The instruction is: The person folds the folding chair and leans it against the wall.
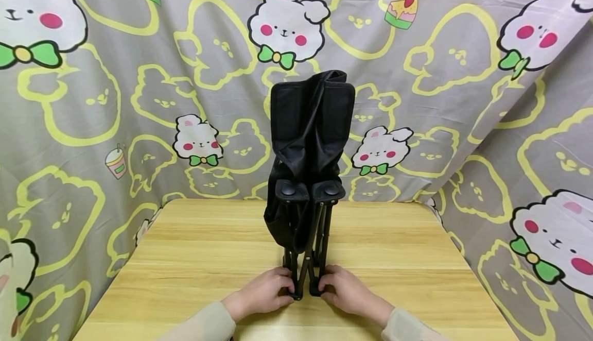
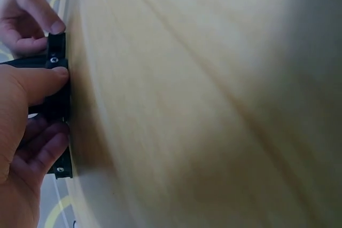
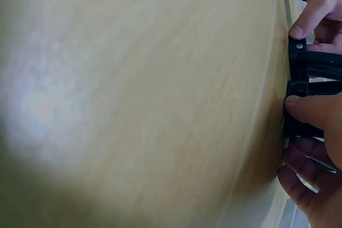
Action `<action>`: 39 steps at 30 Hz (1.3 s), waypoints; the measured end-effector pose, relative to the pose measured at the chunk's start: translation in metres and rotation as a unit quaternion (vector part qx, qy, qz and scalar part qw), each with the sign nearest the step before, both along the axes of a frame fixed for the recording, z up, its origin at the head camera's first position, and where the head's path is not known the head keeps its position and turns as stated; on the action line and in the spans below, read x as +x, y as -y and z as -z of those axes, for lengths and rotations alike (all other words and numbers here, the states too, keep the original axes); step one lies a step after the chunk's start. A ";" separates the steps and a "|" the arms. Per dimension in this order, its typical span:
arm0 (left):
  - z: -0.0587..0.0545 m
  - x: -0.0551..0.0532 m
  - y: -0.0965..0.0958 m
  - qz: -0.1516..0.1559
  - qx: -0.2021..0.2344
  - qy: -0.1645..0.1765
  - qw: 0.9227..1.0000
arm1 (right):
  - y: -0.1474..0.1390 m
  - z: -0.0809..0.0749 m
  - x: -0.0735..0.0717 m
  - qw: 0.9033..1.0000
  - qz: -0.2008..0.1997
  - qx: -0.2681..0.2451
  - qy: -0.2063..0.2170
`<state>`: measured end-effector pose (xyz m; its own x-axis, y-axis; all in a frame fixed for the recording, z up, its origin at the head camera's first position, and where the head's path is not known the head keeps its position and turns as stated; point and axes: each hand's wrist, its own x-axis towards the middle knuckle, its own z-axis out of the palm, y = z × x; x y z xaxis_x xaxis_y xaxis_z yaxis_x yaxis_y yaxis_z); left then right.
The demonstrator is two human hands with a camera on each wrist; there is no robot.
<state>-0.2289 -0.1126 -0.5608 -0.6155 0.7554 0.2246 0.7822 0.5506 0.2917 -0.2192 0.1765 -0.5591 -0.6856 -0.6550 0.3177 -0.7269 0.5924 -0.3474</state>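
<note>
A black folding chair (image 1: 312, 150), folded together, stands upright on the table with its fabric bunched at the top. Two rounded fabric pieces with round studs cap its front legs. Low on the left, my left hand (image 1: 265, 290) grips a black foot (image 1: 295, 295) of the frame, thumb in front and fingers behind. My right hand (image 1: 352, 292) holds the other front foot (image 1: 316, 293) likewise from the right. In the left wrist view the thumb (image 2: 51, 81) presses on the black foot piece. From the right wrist, the right thumb (image 3: 302, 105) lies on its foot piece.
The light wood table (image 1: 194, 248) extends to both sides of the chair. Behind it and along both sides hangs a grey curtain (image 1: 222, 94) with cartoon rabbits, close to the table's back edge.
</note>
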 end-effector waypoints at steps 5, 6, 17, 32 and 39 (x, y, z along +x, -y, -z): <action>0.000 0.001 -0.001 -0.010 0.003 0.003 1.000 | 0.000 -0.001 -0.001 1.000 0.003 -0.005 0.016; -0.001 0.001 -0.001 -0.013 0.003 0.008 1.000 | 0.000 -0.002 -0.001 1.000 0.003 -0.006 0.020; -0.001 0.000 -0.004 -0.038 0.008 0.022 0.999 | 0.004 0.001 -0.004 0.999 0.016 -0.031 0.034; -0.001 -0.012 -0.014 -0.062 0.020 0.032 0.997 | 0.008 0.001 -0.014 0.997 0.053 -0.045 0.041; -0.001 -0.021 -0.019 -0.067 0.028 0.032 0.997 | 0.010 0.001 -0.020 0.995 0.068 -0.050 0.045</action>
